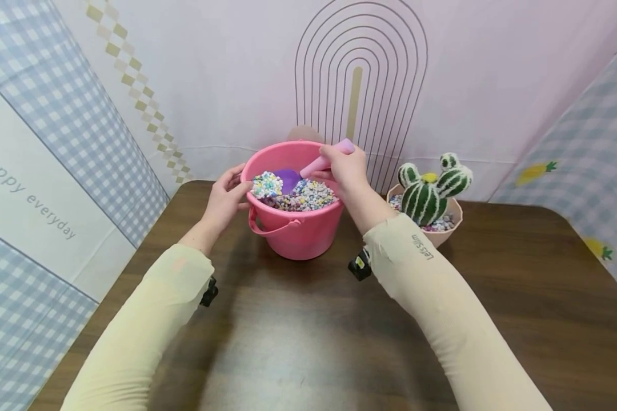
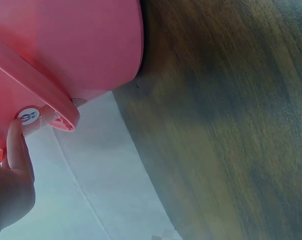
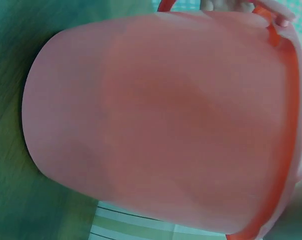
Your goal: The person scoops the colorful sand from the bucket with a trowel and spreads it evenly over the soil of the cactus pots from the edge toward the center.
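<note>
A pink bucket (image 1: 303, 240) stands upright on the table, holding many small multicoloured beads (image 1: 316, 195). At its left rim, my left hand (image 1: 224, 198) grips the edge with the thumb over the lip and the fingers outside. My right hand (image 1: 348, 170) holds a toy shovel by its light pink handle (image 1: 316, 165) above the bucket's right side. The shovel's purple blade (image 1: 289, 180) lies inside the bucket near the left wall, loaded with pale and bright beads (image 1: 267, 184). In the right wrist view the bucket's wall (image 3: 166, 120) hides the shovel.
Right of the bucket, a knitted green and white cactus (image 1: 425, 200) with a yellow flower sits in a pale pot (image 1: 446, 237) of beads. The bucket's handle (image 1: 275, 232) hangs down in front. Behind the brown table (image 1: 267, 342) hangs a pale patterned cloth (image 1: 226, 74).
</note>
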Available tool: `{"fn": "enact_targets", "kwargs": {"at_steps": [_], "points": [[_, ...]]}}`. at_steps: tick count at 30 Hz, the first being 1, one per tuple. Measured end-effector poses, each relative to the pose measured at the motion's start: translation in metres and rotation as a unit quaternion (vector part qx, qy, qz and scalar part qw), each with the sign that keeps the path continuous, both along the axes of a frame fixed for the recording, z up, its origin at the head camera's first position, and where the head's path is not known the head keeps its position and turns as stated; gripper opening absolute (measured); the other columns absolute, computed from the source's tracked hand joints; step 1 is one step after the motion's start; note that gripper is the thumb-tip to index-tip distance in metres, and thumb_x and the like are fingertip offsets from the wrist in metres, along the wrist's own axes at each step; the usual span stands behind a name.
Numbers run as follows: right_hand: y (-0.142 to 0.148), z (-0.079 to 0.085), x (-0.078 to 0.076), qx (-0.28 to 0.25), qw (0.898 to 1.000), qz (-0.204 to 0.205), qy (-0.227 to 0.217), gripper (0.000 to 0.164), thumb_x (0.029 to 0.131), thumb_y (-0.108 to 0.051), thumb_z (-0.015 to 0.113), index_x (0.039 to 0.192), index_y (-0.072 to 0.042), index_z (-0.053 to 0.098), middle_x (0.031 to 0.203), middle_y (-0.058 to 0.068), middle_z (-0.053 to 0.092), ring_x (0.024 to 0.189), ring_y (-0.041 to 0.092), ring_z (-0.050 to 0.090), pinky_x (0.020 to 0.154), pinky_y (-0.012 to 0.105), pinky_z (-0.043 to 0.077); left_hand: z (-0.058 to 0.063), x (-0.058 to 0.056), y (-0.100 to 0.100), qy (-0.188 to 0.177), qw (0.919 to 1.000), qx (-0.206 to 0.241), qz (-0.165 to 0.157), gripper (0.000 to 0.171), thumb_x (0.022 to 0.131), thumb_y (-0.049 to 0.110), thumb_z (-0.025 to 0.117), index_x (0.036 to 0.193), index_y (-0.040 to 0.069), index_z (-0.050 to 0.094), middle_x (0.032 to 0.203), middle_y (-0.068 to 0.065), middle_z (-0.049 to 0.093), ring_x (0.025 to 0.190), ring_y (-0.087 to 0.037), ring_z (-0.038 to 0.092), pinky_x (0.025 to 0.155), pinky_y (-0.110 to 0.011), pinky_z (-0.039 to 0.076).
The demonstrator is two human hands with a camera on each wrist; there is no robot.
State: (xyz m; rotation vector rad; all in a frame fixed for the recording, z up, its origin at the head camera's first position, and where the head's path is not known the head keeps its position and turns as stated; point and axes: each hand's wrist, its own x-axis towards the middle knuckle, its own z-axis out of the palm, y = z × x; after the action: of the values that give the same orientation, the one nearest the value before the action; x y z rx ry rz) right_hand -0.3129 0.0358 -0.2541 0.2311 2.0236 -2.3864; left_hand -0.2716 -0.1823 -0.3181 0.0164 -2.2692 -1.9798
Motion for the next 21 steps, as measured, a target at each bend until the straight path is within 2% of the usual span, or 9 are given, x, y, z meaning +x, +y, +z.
{"fn": "enact_targets", "kwargs": {"at_steps": [4, 8, 12, 16, 18, 21], "points": [[0.003, 0.002, 0.002, -0.018, 1.0, -0.004, -0.017, 0.025, 0.086, -0.015, 0.063, 0.109, -0.007, 0.056, 0.087, 0.012, 0.065, 0.056, 0.02, 0.068, 0.077, 0.043, 0.057, 0.0, 0.0, 0.0, -0.002, 1.0, -0.002, 0.0, 0.055, 0.093, 0.019, 0.05, 0.145, 0.012, 0.033, 0.142, -0.016, 0.042, 0.123, -0.028, 0.048, 0.078, -0.024, 0.056], [0.006, 0.002, 0.002, -0.041, 0.999, -0.014, -0.021, 0.027, 0.087, -0.014, 0.064, 0.111, -0.007, 0.055, 0.097, 0.013, 0.063, 0.065, 0.021, 0.069, 0.069, 0.036, 0.059, 0.0, 0.0, -0.001, -0.006, 1.0, -0.005, -0.002, 0.055, 0.093, 0.021, 0.05, 0.145, 0.012, 0.033, 0.142, -0.015, 0.042, 0.124, -0.029, 0.048, 0.085, -0.031, 0.055], [0.008, 0.003, 0.001, -0.063, 0.998, -0.018, -0.015, 0.026, 0.087, -0.012, 0.062, 0.111, -0.006, 0.054, 0.103, 0.015, 0.062, 0.076, 0.022, 0.07, 0.063, 0.031, 0.058, 0.0, 0.0, 0.0, -0.006, 1.0, -0.004, 0.0, 0.055, 0.093, 0.021, 0.05, 0.145, 0.012, 0.033, 0.141, -0.015, 0.043, 0.122, -0.028, 0.049, 0.081, -0.028, 0.055], [0.009, 0.004, 0.002, -0.069, 0.997, -0.026, -0.011, 0.026, 0.087, -0.012, 0.062, 0.111, -0.006, 0.053, 0.099, 0.013, 0.062, 0.079, 0.023, 0.069, 0.062, 0.03, 0.058, 0.0, 0.0, 0.001, -0.005, 1.0, 0.006, 0.002, 0.055, 0.093, 0.018, 0.05, 0.145, 0.011, 0.032, 0.141, -0.016, 0.043, 0.121, -0.03, 0.049, 0.075, -0.021, 0.056], [0.01, 0.004, 0.002, -0.07, 0.997, -0.032, -0.012, 0.025, 0.087, -0.012, 0.062, 0.11, -0.006, 0.053, 0.097, 0.011, 0.061, 0.077, 0.021, 0.069, 0.063, 0.03, 0.058, 0.001, 0.001, 0.001, -0.005, 1.0, 0.005, 0.001, 0.056, 0.094, 0.018, 0.049, 0.146, 0.011, 0.032, 0.141, -0.017, 0.042, 0.122, -0.031, 0.049, 0.076, -0.022, 0.056], [0.012, 0.005, 0.002, -0.079, 0.996, -0.04, -0.009, 0.024, 0.087, -0.01, 0.061, 0.109, -0.005, 0.053, 0.096, 0.012, 0.061, 0.073, 0.02, 0.069, 0.062, 0.029, 0.058, 0.002, 0.002, 0.001, -0.006, 1.0, -0.001, 0.0, 0.055, 0.094, 0.018, 0.049, 0.146, 0.011, 0.031, 0.143, -0.016, 0.041, 0.125, -0.03, 0.047, 0.084, -0.03, 0.055]]}}
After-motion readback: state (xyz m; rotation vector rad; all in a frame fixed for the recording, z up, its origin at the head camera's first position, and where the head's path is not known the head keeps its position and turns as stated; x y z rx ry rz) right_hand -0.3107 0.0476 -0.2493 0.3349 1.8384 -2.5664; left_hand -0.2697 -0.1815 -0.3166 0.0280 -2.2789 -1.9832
